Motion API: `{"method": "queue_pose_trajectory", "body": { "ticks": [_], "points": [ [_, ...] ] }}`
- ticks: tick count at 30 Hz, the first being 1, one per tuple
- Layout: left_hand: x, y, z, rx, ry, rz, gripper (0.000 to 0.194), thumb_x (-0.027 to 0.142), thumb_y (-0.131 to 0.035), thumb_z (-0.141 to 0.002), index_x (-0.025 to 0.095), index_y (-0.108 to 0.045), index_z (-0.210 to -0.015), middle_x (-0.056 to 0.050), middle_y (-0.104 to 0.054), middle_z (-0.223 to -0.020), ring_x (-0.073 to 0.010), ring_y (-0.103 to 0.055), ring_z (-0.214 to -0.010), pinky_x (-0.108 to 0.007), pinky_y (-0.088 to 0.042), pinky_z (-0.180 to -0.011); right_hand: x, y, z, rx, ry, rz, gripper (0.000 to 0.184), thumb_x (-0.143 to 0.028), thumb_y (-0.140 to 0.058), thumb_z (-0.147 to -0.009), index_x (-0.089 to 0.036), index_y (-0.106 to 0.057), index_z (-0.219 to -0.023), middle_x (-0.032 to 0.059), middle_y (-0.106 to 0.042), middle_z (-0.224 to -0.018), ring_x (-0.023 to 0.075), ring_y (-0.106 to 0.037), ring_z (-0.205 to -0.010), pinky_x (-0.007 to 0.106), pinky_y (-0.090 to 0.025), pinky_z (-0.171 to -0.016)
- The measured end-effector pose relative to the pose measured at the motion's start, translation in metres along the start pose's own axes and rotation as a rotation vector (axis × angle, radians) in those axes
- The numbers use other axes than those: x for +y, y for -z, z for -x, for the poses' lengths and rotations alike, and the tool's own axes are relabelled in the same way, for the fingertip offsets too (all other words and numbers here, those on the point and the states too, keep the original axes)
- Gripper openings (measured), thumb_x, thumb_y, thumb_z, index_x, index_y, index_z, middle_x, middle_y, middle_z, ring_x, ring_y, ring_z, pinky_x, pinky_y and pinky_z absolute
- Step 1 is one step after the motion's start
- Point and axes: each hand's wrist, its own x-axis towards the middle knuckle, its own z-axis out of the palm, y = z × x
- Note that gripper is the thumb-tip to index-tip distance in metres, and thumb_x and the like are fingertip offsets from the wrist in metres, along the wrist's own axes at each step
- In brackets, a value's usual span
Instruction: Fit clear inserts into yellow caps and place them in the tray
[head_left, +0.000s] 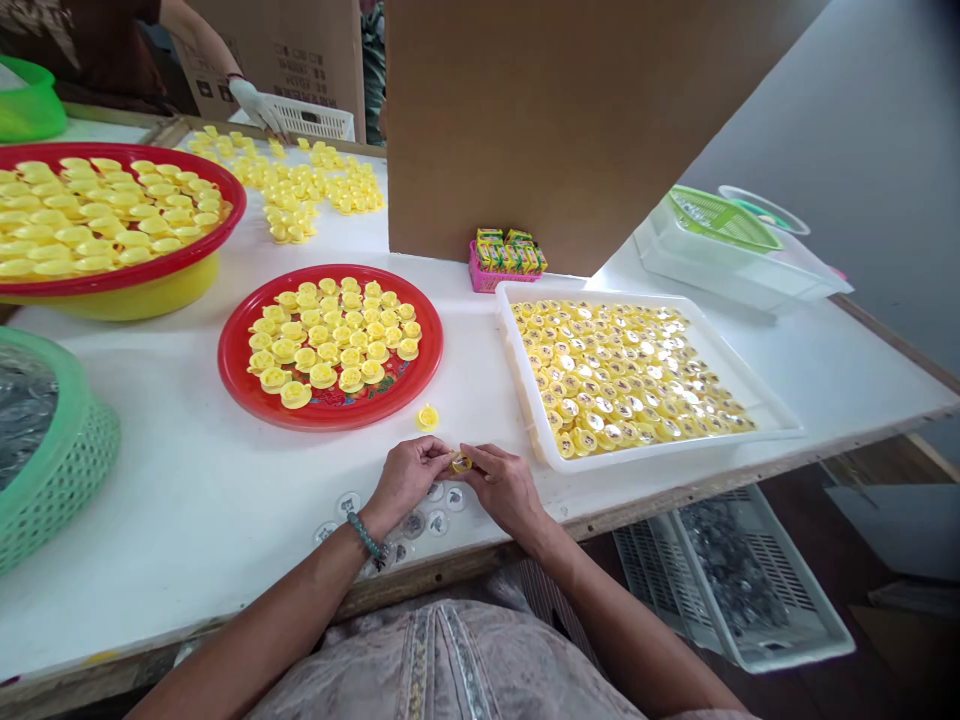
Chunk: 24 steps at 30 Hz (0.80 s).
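My left hand [405, 480], with a green bead bracelet [365, 535] on its wrist, and my right hand [506, 490] meet above the white table [187, 500]. Between their fingertips they pinch a small yellow plastic piece [460, 463] with a shiny centre. Another yellow piece [427, 417] lies just beyond my fingers. Several clear round discs [435, 510] lie under and near my wrists. A red plate [330, 405] of yellow pieces stands to the far left of my hands, and a white tray [637, 375] of yellow, silver-centred pieces stands to the right.
A large red basin [112, 220] of yellow pieces and a green basket [75, 450] stand at the left. A co-worker's gloved hand [251, 105] reaches near loose yellow pieces [315, 185]. A cardboard partition [555, 120] rises behind. A crate [727, 580] sits on the floor at right.
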Motion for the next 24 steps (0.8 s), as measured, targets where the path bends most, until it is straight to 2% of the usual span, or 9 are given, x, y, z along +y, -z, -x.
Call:
{"method": "queue_pose_trajectory", "body": {
  "ticks": [3, 7, 12, 18, 24],
  "points": [
    [0.001, 0.001, 0.001, -0.004, -0.006, -0.014, 0.025, 0.041, -0.060, -0.072, 0.016, -0.064, -0.076, -0.004, -0.066, -0.075, -0.0196, -0.063, -0.071, -0.029, -0.052, -0.067, -0.002, -0.001, 0.000, -0.021, -0.024, 0.013, 0.031, -0.017, -0.061, -0.079, -0.021, -0.064, -0.109, 0.0066, -0.068, -0.097, 0.0165, -0.064, -0.083, 0.022, -0.046, -0.071],
    [0.000, 0.002, 0.002, -0.023, -0.001, -0.032, 0.024, 0.040, -0.057, -0.074, 0.017, -0.063, -0.075, -0.003, -0.066, -0.074, -0.0188, -0.063, -0.071, -0.029, -0.052, -0.068, -0.005, 0.006, -0.008, -0.126, 0.002, 0.056, 0.021, -0.014, -0.060, -0.078, -0.020, -0.069, -0.097, 0.0052, -0.067, -0.087, 0.0146, -0.063, -0.074, 0.021, -0.044, -0.065],
    [0.002, 0.002, 0.002, -0.078, 0.022, 0.057, 0.024, 0.037, -0.065, -0.069, 0.015, -0.063, -0.077, -0.005, -0.067, -0.076, -0.0190, -0.063, -0.071, -0.029, -0.050, -0.067, -0.007, 0.014, -0.015, -0.171, 0.031, 0.011, 0.016, -0.010, -0.062, -0.075, -0.018, -0.070, -0.086, 0.0037, -0.065, -0.082, 0.0124, -0.061, -0.070, 0.020, -0.042, -0.062],
    [0.004, 0.000, -0.001, 0.024, 0.059, -0.005, 0.022, 0.032, -0.071, -0.061, 0.014, -0.064, -0.071, -0.006, -0.066, -0.068, -0.0175, -0.060, -0.062, -0.027, -0.048, -0.058, -0.007, 0.019, -0.020, -0.217, 0.102, -0.070, 0.014, -0.009, -0.064, -0.074, -0.018, -0.072, -0.082, 0.0024, -0.063, -0.078, 0.0107, -0.059, -0.071, 0.018, -0.042, -0.063],
    [0.005, -0.002, -0.003, 0.050, 0.077, -0.035, 0.018, 0.028, -0.071, -0.060, 0.014, -0.065, -0.070, -0.006, -0.066, -0.067, -0.0183, -0.061, -0.063, -0.028, -0.048, -0.058, -0.005, 0.023, -0.028, -0.298, 0.138, -0.074, 0.015, -0.008, -0.065, -0.073, -0.019, -0.072, -0.080, 0.0023, -0.063, -0.076, 0.0110, -0.059, -0.069, 0.018, -0.042, -0.062]
  ]
}}
